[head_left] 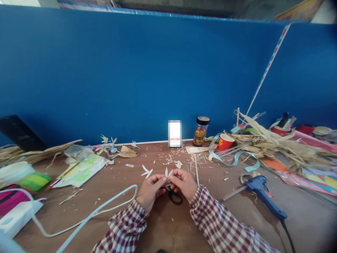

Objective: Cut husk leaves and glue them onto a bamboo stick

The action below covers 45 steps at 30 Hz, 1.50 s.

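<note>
My left hand (150, 189) and my right hand (183, 182) meet at the middle of the brown table (126, 218), fingers pinched together on small pale husk petals (167, 172) that stick up between them. Black scissors (173, 195) lie under the hands, with a loop of the handle showing below my right hand. More cut petals (146, 171) lie on the table just beyond my left hand. A thin wooden stick (196, 170) rests to the right of my right hand.
A blue glue gun (262, 192) lies at the right, its cord running off the edge. Dried corn husks (273, 142), a red paper cup (225, 142), a black-lidded jar (201, 131) and ribbon sit behind it. Paper packets (79, 172), a white cable (86, 218) and tape rolls are at the left.
</note>
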### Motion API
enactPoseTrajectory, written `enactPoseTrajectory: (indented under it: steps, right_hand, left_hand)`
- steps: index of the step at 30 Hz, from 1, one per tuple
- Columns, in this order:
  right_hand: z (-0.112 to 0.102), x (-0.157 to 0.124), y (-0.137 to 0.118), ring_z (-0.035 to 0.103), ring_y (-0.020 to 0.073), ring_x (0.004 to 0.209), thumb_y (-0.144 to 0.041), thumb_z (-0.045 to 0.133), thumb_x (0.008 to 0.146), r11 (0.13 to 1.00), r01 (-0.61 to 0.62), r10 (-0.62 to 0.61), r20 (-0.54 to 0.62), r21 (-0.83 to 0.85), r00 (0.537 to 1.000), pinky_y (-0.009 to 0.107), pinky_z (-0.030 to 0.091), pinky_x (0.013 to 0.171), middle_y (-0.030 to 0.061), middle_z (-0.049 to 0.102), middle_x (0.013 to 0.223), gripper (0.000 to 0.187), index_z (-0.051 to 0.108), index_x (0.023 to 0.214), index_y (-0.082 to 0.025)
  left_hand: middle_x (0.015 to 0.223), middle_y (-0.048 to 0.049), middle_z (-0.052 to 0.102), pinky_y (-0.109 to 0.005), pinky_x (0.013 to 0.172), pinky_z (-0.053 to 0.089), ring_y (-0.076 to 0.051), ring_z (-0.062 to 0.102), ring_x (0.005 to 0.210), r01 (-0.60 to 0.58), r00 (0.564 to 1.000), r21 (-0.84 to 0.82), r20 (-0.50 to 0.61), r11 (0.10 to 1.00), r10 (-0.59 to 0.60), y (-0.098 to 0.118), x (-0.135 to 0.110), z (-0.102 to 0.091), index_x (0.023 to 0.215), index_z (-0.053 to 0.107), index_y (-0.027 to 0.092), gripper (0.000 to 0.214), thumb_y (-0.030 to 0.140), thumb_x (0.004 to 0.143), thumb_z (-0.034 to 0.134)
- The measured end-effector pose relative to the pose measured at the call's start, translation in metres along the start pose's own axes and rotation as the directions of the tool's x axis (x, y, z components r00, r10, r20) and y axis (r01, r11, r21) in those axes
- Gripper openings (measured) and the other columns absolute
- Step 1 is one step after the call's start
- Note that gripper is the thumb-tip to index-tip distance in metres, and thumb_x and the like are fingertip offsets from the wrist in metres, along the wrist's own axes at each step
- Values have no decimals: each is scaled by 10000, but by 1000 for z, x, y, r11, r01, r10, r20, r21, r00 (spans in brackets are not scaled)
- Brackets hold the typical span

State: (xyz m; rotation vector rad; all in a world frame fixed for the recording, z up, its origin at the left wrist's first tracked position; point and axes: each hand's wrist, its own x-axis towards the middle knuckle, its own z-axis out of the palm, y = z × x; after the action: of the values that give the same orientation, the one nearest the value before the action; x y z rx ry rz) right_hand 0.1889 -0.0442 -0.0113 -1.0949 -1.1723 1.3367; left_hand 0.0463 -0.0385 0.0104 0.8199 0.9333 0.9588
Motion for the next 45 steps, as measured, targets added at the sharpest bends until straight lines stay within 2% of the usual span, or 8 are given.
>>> enactPoseTrajectory:
  steps: [5, 17, 24, 31, 36, 39, 42, 45]
  right_hand:
    - [1, -1, -2, 524, 62, 486, -386, 587, 723, 1000, 13, -13, 2, -18, 1000, 143, 385, 405, -16, 600, 639, 239, 537, 741, -153]
    - [1, -2, -2, 516, 61, 498, -379, 565, 740, 999, 22, -22, 9, -46, 1000, 142, 388, 410, -13, 596, 656, 230, 526, 756, -152]
    - [3, -4, -5, 476, 69, 471, -389, 616, 691, 993, 3, 0, 21, -117, 1000, 156, 379, 400, -51, 498, 537, 254, 518, 725, -157]
    - [6, -7, -11, 424, 61, 431, -369, 586, 709, 979, 8, -3, 25, -205, 1000, 157, 334, 374, -53, 483, 506, 223, 512, 680, -161]
    - [4, -5, -8, 417, 67, 419, -347, 585, 703, 983, -8, 10, 8, -186, 1000, 168, 338, 381, -60, 467, 477, 207, 498, 654, -166]
    - [2, -4, -4, 419, 64, 417, -343, 568, 715, 987, -12, 13, 7, -161, 1000, 169, 348, 387, -59, 467, 488, 195, 512, 666, -162]
    - [0, -3, -2, 406, 59, 404, -327, 554, 725, 987, -6, 11, 25, -160, 1000, 166, 339, 386, -62, 458, 473, 180, 515, 667, -162]
    - [0, -4, -4, 394, 56, 386, -328, 561, 717, 984, -12, 25, 66, -180, 998, 164, 321, 377, -67, 453, 452, 190, 498, 640, -166]
  left_hand:
    - [594, 3, 616, -141, 452, 458, -42, 496, 473, 18, 1000, -25, -6, 1000, -18, -2, 2, -1, 690, 668, 118, 265, 282, 517, 782]
    - [556, 24, 579, -133, 438, 424, -34, 465, 461, -6, 1000, 19, -1, 1000, 6, -5, 3, -1, 646, 636, 115, 258, 310, 535, 765]
    - [502, 42, 527, -134, 430, 419, -38, 457, 454, -5, 1000, 11, -18, 1000, 5, -7, 3, 1, 648, 629, 118, 292, 349, 527, 761]
    - [527, 38, 541, -138, 441, 434, -45, 478, 473, -9, 999, 10, -37, 1000, 9, -8, 2, 2, 652, 624, 130, 272, 343, 544, 753]
    - [541, 34, 557, -152, 445, 449, -55, 491, 480, -15, 999, 10, -29, 1000, 15, -9, 4, 1, 663, 630, 137, 270, 345, 542, 753]
    - [585, 17, 584, -161, 443, 459, -65, 508, 499, -14, 1000, 7, -27, 1000, 14, -8, 4, 1, 732, 650, 142, 289, 344, 551, 748]
    - [597, 13, 589, -167, 443, 462, -69, 507, 503, -30, 999, 20, -41, 999, 30, -6, 2, 1, 784, 659, 146, 309, 343, 561, 742]
    - [562, 27, 568, -160, 457, 456, -62, 496, 496, -52, 999, 57, 2, 997, 52, -5, 2, 1, 738, 663, 143, 257, 329, 577, 734]
